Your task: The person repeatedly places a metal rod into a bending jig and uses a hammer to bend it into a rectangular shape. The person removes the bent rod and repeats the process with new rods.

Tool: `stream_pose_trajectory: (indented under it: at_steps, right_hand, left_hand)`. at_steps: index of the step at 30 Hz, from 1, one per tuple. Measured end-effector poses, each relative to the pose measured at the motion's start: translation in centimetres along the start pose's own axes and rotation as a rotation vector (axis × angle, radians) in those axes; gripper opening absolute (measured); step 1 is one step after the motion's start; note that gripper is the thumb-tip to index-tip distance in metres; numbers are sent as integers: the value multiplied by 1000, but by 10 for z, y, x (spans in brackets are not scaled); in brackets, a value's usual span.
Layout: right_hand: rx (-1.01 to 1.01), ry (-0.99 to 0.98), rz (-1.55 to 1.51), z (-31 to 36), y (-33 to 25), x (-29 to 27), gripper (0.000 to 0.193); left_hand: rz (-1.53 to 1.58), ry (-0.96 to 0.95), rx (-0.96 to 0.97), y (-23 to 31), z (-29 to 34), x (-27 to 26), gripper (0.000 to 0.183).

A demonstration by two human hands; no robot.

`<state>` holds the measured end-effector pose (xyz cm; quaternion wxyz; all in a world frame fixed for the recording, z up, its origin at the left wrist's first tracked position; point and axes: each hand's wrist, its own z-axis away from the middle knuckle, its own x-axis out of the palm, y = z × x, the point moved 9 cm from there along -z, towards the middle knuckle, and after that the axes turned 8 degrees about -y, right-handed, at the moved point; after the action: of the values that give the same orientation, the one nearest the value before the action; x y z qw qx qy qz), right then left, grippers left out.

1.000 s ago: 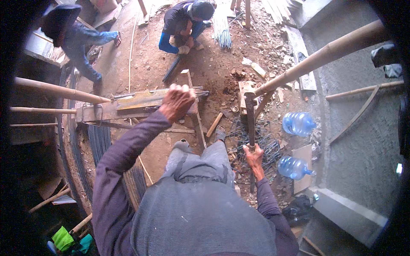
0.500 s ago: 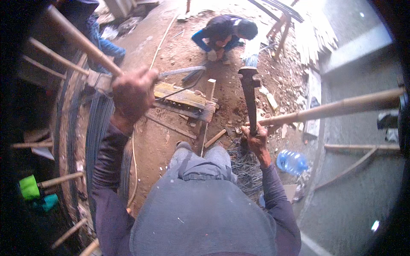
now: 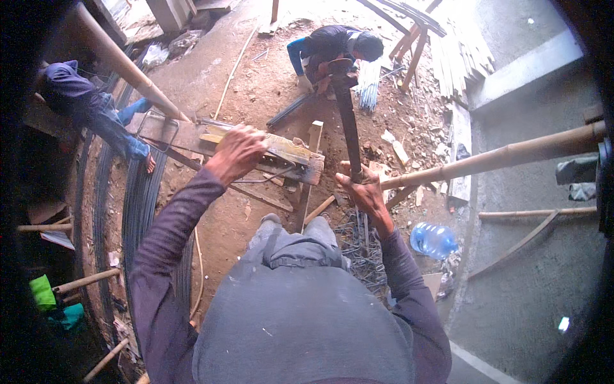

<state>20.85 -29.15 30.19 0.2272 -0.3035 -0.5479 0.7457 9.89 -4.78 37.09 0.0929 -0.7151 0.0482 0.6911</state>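
Note:
My left hand (image 3: 238,153) is over a worn wooden bench plank (image 3: 313,168), its fingers curled together. Beside those fingers lies a thin bent steel rod (image 3: 275,176); the palm hides whether they grip it. A rectangular bent rod loop (image 3: 173,136) rests toward the plank's left end. My right hand (image 3: 364,192) is wrapped round the lower end of a dark metal bar tool (image 3: 347,121), which stands upright with its notched head away from me. A bamboo pole (image 3: 492,160) runs rightward behind that hand.
One person (image 3: 342,48) crouches ahead; another in jeans (image 3: 102,112) leans in at far left. Long steel bars (image 3: 142,205) lie along the left. Cut rods (image 3: 361,240) are heaped at my right foot beside a clear plastic bottle (image 3: 435,241). A wooden handle (image 3: 320,209) lies between my feet.
My left hand has come rightward over the bench. My right hand and its bar tool have shifted left, the head moving farther away. The person at left shows more fully.

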Motion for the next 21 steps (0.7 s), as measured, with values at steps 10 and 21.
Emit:
stream_pose_trajectory:
  at_steps: [10, 21]
  right_hand:
    - [-129, -101, -205, -88, 36, 43, 50]
    - [19, 71, -169, -155, 86, 51, 16]
  left_hand:
    - [-105, -65, 493, 49, -109, 57, 7]
    - [157, 559, 34, -4, -77, 44, 28]
